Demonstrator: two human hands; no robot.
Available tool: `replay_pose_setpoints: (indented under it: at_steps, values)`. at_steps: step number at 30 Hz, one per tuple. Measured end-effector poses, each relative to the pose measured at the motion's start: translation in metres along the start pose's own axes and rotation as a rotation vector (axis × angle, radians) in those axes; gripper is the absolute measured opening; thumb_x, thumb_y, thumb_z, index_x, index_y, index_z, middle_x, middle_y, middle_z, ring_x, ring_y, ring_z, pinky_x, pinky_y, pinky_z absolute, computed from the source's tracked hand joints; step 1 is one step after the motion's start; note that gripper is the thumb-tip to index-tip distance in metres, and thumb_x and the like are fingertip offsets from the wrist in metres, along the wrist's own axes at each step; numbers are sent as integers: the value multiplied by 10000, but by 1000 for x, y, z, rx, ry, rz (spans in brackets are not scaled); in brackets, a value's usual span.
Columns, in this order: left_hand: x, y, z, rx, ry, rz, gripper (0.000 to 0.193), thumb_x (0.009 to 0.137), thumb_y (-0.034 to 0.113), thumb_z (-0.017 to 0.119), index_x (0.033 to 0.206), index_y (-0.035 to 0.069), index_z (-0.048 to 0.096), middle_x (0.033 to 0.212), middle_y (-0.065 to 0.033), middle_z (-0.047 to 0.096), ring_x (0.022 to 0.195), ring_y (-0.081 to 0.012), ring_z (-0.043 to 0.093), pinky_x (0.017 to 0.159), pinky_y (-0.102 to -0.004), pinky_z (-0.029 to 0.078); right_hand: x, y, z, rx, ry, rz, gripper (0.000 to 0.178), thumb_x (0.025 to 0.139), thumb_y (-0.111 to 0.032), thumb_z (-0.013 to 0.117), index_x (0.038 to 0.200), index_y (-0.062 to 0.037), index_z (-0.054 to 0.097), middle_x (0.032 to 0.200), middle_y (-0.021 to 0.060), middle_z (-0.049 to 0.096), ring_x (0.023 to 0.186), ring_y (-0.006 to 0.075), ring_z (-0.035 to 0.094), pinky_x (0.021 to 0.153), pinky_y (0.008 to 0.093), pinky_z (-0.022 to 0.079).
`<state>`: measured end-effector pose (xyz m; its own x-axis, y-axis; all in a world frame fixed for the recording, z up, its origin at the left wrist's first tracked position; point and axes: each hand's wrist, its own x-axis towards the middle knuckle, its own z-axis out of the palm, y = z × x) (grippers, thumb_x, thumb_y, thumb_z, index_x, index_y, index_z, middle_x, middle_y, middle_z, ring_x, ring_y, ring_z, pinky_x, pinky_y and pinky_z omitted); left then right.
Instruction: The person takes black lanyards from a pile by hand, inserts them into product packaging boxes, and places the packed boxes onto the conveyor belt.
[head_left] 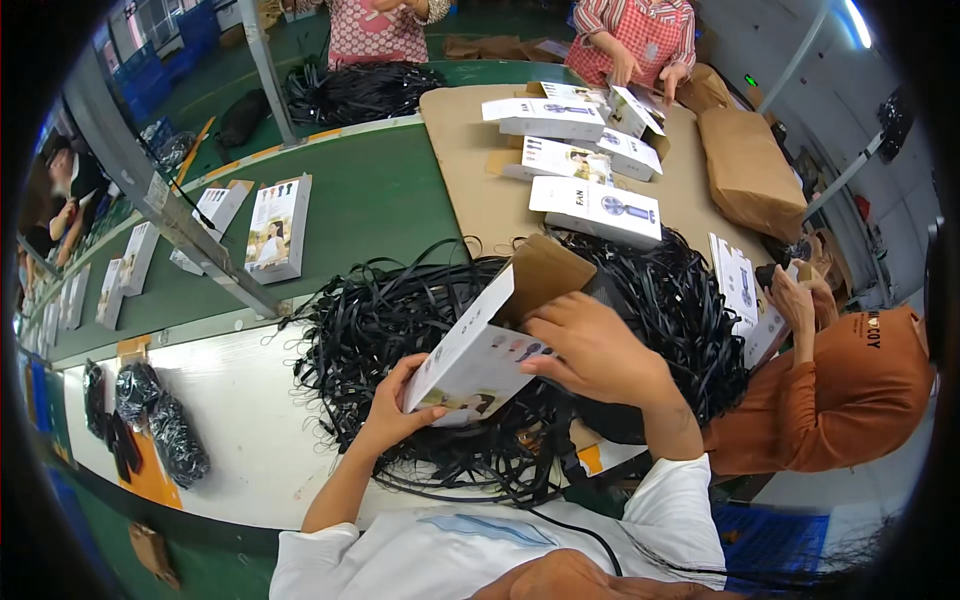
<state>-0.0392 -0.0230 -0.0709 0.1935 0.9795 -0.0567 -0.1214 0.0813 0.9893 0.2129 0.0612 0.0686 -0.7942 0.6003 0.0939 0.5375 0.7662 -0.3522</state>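
I hold the white box (465,375) above the near counter (270,400), tilted, its brown-lined end flap raised. The left grip (400,405) is closed around the lower end of the box. The right grip (600,350) is partly curled at the open end, thumb at the edge of the front panel; I cannot tell whether its fingers have hold of anything inside.

Progress, as I judge it: the box is formed and its far end is unsealed; closing that end remains. The contents are hidden.

Obstructions: a tangled heap of black straps (345,330) spreads beneath and around the box, leaving little clear surface under it. Dark wrapped bundles (180,445) lie to the left. A co-worker (850,400) works close at right. A metal post (165,205) stands at left, before the boxes on the green belt (370,180).

Farther off, more boxes, several with open flaps, lie on a cardboard sheet (455,135). Two people stand beyond.
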Motion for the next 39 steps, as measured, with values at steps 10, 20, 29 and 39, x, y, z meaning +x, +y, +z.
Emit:
replay_pose_setpoints:
  at_steps: [10, 20, 29, 39]
  values:
    - [5, 4, 2, -253, 89, 150, 729, 619, 115, 779, 1227, 18, 390, 1192, -73, 451, 1135, -165, 423, 976, -291, 313, 3, -9, -6, 45, 489, -117, 220, 654, -218, 740, 698, -55, 598, 632, 50, 578, 585, 232, 542, 639, 324, 423]
    - [43, 3, -48, -548, 463, 91, 492, 832, 260, 632, 1235, 79, 416, 1111, -21, 540, 1002, -144, 543, 801, -274, 475, 18, 14, 51, 33, 720, 141, 304, 745, -81, 635, 1028, -24, 539, 1052, 146, 542, 979, 328, 508, 838, 380, 418]
    - [143, -10, -157, -592, 657, 219, 322, 859, 260, 601, 1054, 39, 470, 985, -83, 537, 861, -206, 542, 766, -350, 472, -11, 20, 126, 47, 240, 212, 214, 674, -70, 693, 875, -63, 618, 914, 56, 566, 842, 244, 549, 677, 337, 459]
    - [134, 8, -142, -31, 837, 204, 521, 834, 116, 554, 1304, 86, 333, 1313, -117, 401, 1223, -253, 379, 983, -369, 293, -19, -6, 59, -55, 346, 207, 139, 653, -16, 675, 782, -61, 649, 814, 28, 627, 729, 212, 580, 626, 292, 479]
